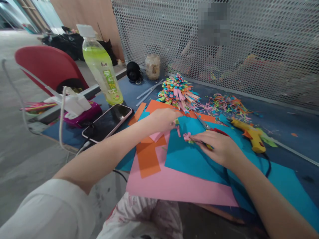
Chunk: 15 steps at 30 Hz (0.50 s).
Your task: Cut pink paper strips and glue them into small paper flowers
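Note:
My right hand (219,147) pinches a small pink paper flower (187,137) with fringed petals by its base, above a blue paper sheet (189,162). Scissors (205,125) with a red handle lie just beyond and partly under that hand. My left hand (165,119) is bent over the papers, fingers curled; whatever they hold is hidden. Right below its fingertips is a narrow pink and green paper strip (177,128). Behind both hands stands a cone-shaped tree of fringed, many-coloured paper (178,91).
A yellow glue gun (249,132) lies at the right, paper scraps (229,104) behind it. Pink paper (179,189) and orange paper (148,161) overlap in front. On the left are a phone (108,121), a tissue box (83,114) and a drink bottle (102,66). Perforated metal (169,39) borders the back.

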Each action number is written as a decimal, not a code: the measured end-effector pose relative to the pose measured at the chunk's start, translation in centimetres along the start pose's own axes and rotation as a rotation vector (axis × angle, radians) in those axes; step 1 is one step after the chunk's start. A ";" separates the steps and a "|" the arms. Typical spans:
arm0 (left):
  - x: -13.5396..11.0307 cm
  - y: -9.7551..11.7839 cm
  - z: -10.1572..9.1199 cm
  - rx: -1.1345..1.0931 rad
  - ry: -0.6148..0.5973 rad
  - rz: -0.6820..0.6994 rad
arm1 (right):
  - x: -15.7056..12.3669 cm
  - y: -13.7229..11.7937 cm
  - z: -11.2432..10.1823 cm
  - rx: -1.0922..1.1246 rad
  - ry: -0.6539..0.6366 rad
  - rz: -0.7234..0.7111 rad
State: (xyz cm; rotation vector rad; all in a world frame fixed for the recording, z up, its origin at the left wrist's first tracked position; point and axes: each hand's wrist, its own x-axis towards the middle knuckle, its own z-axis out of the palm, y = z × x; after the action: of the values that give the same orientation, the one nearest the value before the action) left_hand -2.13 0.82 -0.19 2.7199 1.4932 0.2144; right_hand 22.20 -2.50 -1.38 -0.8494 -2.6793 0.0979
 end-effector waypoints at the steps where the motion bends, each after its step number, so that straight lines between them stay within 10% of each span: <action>1: 0.0 0.0 0.0 0.010 -0.003 0.002 | 0.0 -0.1 -0.1 -0.004 0.001 -0.012; 15: 0.3 -0.2 -0.1 -0.108 0.050 0.017 | -0.4 0.0 -0.8 -0.218 0.317 0.215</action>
State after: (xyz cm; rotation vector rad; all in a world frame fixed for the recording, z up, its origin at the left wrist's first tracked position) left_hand -2.13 1.21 -0.11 2.6620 1.4260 0.3561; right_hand 22.77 -2.80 -0.71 -1.1151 -2.3241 -0.2626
